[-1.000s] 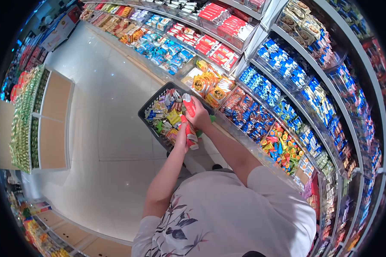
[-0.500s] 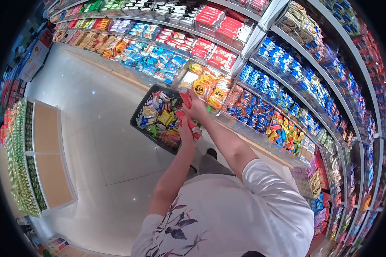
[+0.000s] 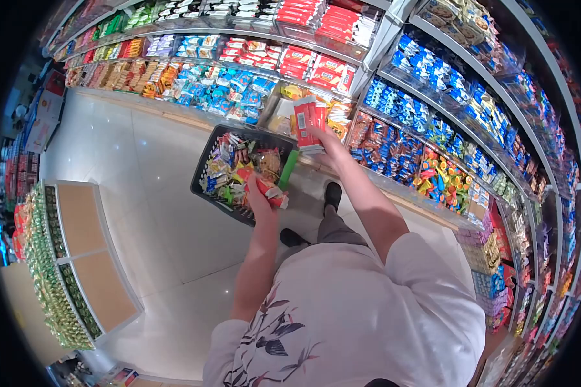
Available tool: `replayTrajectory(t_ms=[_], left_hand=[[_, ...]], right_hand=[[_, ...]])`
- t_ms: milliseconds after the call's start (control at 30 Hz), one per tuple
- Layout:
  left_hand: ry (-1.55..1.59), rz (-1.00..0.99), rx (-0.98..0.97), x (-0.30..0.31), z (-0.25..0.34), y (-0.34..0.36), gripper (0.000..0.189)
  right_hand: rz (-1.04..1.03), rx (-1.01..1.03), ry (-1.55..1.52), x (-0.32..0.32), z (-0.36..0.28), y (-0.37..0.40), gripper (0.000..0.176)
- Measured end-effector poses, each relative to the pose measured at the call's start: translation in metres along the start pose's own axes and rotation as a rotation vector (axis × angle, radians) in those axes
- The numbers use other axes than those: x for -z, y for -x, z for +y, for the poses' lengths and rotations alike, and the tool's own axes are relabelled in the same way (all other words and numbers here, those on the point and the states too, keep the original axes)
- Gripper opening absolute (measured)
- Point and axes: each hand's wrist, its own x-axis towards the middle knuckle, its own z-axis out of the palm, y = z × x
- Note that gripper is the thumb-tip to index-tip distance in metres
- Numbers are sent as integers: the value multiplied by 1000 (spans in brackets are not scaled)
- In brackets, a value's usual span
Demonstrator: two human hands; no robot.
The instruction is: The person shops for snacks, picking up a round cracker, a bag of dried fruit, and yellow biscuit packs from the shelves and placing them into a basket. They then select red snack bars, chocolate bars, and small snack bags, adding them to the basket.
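While you stand on the pale floor (image 3: 161,200), green packets (image 3: 51,290) line the left side of a low cabinet (image 3: 87,222) at far left. Next comes your dark basket (image 3: 229,210), heaped with mixed snacks (image 3: 226,158), with blue packets (image 3: 226,90) on display just beyond it. At the basket's right side, your left hand (image 3: 261,195) has its fingers wrapped around red packaging (image 3: 275,195). Further right, your right hand (image 3: 329,140) is clamped on flat red packs (image 3: 308,126), held upright in front of yellow packets (image 3: 339,116); how many packs you grip, you cannot tell. Past that hand come red-and-blue sweets (image 3: 377,145), then bright multicoloured sweets (image 3: 439,174), with blue and purple packs (image 3: 489,290) stacked beyond.
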Motion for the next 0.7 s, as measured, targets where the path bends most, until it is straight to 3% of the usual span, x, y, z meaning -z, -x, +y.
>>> replayTrajectory(t_ms=[67,167,233,300,333,367,400,533,600,633,700], left_hand=[[-17,9,-36,-4,15,4,55],[-46,16,-163,-7,26,3,55],[-38,2,-226,-13,35,4,61],[26,95,-269,-30,42,10,43],[8,154,-284,-27,40,1,53],[-8,216,-300,-21,39,-8,63],[16,226,-269,-33,43,0,60],[-79,256,-497,-56,59,-9,48],[9,12,-430,-89,61,-16,45],[3,55,-367,-127,61,-10,45],[15,-211,-212,-176,46,-20,48]], right_hand=[[34,24,100,15,-25,-7,44],[24,286,454,44,-53,-18,55],[38,241,523,63,-80,-17,65],[49,244,602,84,-104,-22,66],[88,295,670,97,-113,-26,65],[77,291,603,109,-121,-26,64],[63,281,536,117,-132,-25,64],[56,204,431,155,-158,-27,57],[36,120,397,162,-167,-22,50],[16,102,362,168,-167,-26,49],[-18,61,288,178,-159,-32,48]])
